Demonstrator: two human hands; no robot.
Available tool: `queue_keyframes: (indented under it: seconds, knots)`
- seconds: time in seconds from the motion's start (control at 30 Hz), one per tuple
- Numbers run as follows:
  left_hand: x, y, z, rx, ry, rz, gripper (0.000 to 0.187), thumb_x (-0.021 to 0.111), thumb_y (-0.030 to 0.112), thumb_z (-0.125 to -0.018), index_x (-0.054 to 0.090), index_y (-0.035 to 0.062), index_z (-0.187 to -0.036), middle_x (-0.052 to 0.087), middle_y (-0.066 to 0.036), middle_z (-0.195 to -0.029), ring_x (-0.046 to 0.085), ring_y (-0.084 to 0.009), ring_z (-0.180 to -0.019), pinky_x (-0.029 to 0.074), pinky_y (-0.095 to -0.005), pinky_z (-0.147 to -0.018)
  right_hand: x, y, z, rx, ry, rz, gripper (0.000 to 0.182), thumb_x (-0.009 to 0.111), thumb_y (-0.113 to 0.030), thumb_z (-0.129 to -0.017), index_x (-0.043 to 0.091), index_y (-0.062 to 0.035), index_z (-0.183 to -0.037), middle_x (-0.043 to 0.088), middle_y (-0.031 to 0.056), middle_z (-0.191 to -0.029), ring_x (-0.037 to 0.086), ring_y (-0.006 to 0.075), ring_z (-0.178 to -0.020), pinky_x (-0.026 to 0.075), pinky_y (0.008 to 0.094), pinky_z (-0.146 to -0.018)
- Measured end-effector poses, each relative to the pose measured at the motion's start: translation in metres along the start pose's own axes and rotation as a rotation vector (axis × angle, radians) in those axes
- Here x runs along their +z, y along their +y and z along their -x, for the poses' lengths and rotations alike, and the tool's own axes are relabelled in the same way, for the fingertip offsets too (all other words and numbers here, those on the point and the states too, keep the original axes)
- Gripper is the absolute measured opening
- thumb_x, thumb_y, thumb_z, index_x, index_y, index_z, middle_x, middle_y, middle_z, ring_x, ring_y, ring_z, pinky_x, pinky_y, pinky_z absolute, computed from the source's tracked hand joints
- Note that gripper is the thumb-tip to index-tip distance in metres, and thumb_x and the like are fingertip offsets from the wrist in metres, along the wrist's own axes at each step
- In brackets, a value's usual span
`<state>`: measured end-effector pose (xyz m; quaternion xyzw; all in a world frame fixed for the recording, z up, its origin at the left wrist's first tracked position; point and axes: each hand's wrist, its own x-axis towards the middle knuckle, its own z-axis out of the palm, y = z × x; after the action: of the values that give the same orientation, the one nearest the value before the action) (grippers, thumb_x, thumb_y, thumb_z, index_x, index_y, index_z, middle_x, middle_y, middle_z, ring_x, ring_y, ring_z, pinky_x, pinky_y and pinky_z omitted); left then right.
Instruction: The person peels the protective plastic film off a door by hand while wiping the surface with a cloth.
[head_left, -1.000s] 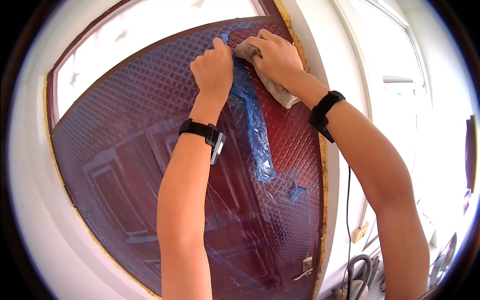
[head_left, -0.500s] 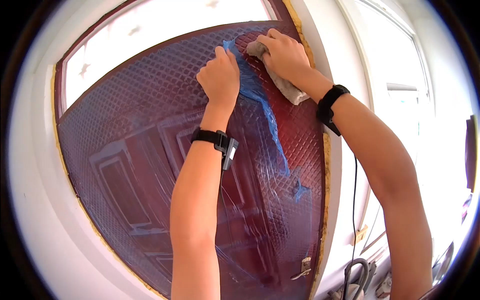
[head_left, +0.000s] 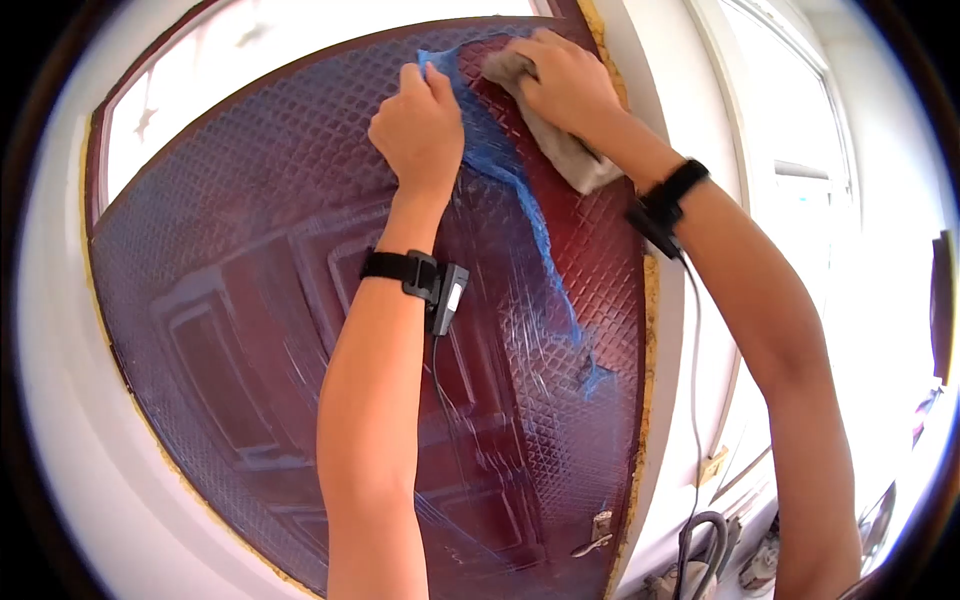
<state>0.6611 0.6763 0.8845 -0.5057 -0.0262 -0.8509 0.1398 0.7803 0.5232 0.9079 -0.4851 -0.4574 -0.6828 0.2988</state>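
Blue film hangs partly peeled from a dark red door with a diamond pattern; its loose edge runs down toward the right side. My left hand is closed on the upper edge of the film, near the top of the door. To its right, my right hand grips a grey-brown cloth against the bare red surface at the upper right corner. The cloth's lower end hangs beneath the wrist. Film still covers the door's left and lower parts.
Yellow foam lines the door frame. A door handle is at the lower right. Black cables run from the wrist devices. A bright window lies above the door, and a grey hose stands at the lower right.
The view has shifted slightly, and the door appears further up and left. My left hand still holds the film; the cloth under my right hand has shifted a little and its lower end is bunched differently.
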Motion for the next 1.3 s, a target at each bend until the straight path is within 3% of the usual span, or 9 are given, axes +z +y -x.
queue_keyframes:
  seconds: [0.37, 0.53, 0.63, 0.8, 1.0, 1.03, 1.1, 1.17, 1.3]
  knots:
    - [-0.005, -0.003, -0.001, -0.060, 0.057, 0.169, 0.040, 0.056, 0.027, -0.109, 0.056, 0.0052, -0.075, 0.057, -0.014, -0.054, 0.060, -0.0353, -0.048, 0.043, -0.0470, -0.052, -0.020, -0.022, 0.052, -0.025, -0.099, -0.073, 0.033, 0.060, -0.014, -0.091, 0.074, -0.0146, -0.122, 0.069, 0.0141, -0.112, 0.070, 0.0390, -0.105, 0.058, 0.0518, -0.092]
    - [-0.012, -0.001, -0.003, -0.113, 0.034, 0.257, 0.041, 0.056, 0.027, -0.109, 0.058, 0.0023, -0.076, 0.057, -0.015, -0.056, 0.058, -0.0362, -0.049, 0.043, -0.0474, -0.054, -0.006, -0.017, 0.006, 0.054, -0.071, 0.029, 0.035, 0.059, -0.013, -0.091, 0.073, -0.0155, -0.123, 0.069, 0.0142, -0.113, 0.071, 0.0396, -0.104, 0.058, 0.0524, -0.092]
    - [-0.010, -0.004, -0.004, -0.124, 0.126, 0.369, 0.040, 0.056, 0.026, -0.109, 0.058, 0.0012, -0.077, 0.058, -0.015, -0.058, 0.056, -0.0337, -0.048, 0.042, -0.0464, -0.054, 0.008, -0.021, -0.016, -0.010, 0.056, 0.048, 0.035, 0.060, -0.014, -0.091, 0.072, -0.0175, -0.123, 0.068, 0.0143, -0.112, 0.071, 0.0396, -0.105, 0.058, 0.0518, -0.090]
    - [-0.006, -0.015, -0.006, -0.090, 0.192, 0.447, 0.041, 0.057, 0.027, -0.109, 0.059, -0.0001, -0.078, 0.057, -0.011, -0.062, 0.057, -0.0220, -0.056, 0.043, -0.0409, -0.059, -0.012, -0.034, 0.044, -0.084, -0.083, -0.044, 0.038, 0.062, -0.009, -0.085, 0.071, -0.0126, -0.122, 0.066, 0.0120, -0.111, 0.069, 0.0375, -0.103, 0.057, 0.0484, -0.089]
    - [-0.022, -0.015, -0.014, -0.312, -0.223, 0.616, 0.044, 0.062, 0.035, -0.108, 0.061, 0.0003, -0.081, 0.059, -0.003, -0.068, 0.053, -0.0137, -0.063, 0.043, -0.0366, -0.062, -0.030, -0.027, 0.100, 0.060, -0.048, -0.133, 0.040, 0.068, -0.006, -0.082, 0.072, -0.0091, -0.121, 0.065, 0.0094, -0.107, 0.070, 0.0324, -0.101, 0.059, 0.0463, -0.089]
    - [-0.030, -0.016, -0.014, -0.329, -0.332, 0.593, 0.041, 0.068, 0.041, -0.105, 0.063, 0.0004, -0.097, 0.063, -0.004, -0.079, 0.058, -0.0140, -0.072, 0.047, -0.0340, -0.067, -0.030, -0.030, 0.101, 0.060, -0.029, -0.123, 0.038, 0.069, -0.006, -0.082, 0.072, -0.0098, -0.119, 0.065, 0.0090, -0.107, 0.070, 0.0318, -0.101, 0.060, 0.0457, -0.088]
    - [-0.044, -0.002, -0.003, -0.357, -0.296, 0.641, 0.046, 0.072, 0.044, -0.102, 0.061, -0.0001, -0.106, 0.064, -0.006, -0.085, 0.060, -0.0150, -0.079, 0.049, -0.0326, -0.072, -0.030, -0.032, 0.100, 0.066, -0.003, -0.113, 0.036, 0.070, -0.007, -0.082, 0.073, -0.0105, -0.118, 0.065, 0.0086, -0.107, 0.070, 0.0312, -0.101, 0.061, 0.0452, -0.086]
    - [-0.059, 0.015, 0.012, -0.455, -0.252, 0.583, 0.077, 0.082, 0.057, -0.090, 0.051, -0.0032, -0.127, 0.065, -0.010, -0.097, 0.064, -0.0206, -0.094, 0.054, -0.0342, -0.086, -0.029, -0.033, 0.101, 0.044, 0.040, -0.111, 0.033, 0.070, -0.007, -0.083, 0.073, -0.0120, -0.115, 0.064, 0.0082, -0.106, 0.070, 0.0295, -0.101, 0.062, 0.0446, -0.083]
    - [-0.070, 0.049, 0.048, -0.385, -0.240, 0.103, 0.081, 0.084, 0.060, -0.086, 0.058, -0.0061, -0.123, 0.066, -0.012, -0.092, 0.068, -0.0280, -0.093, 0.055, -0.0411, -0.088, -0.033, -0.038, 0.100, 0.094, 0.015, -0.129, 0.035, 0.070, -0.004, -0.083, 0.072, -0.0098, -0.117, 0.065, 0.0082, -0.109, 0.069, 0.0318, -0.099, 0.061, 0.0461, -0.086]
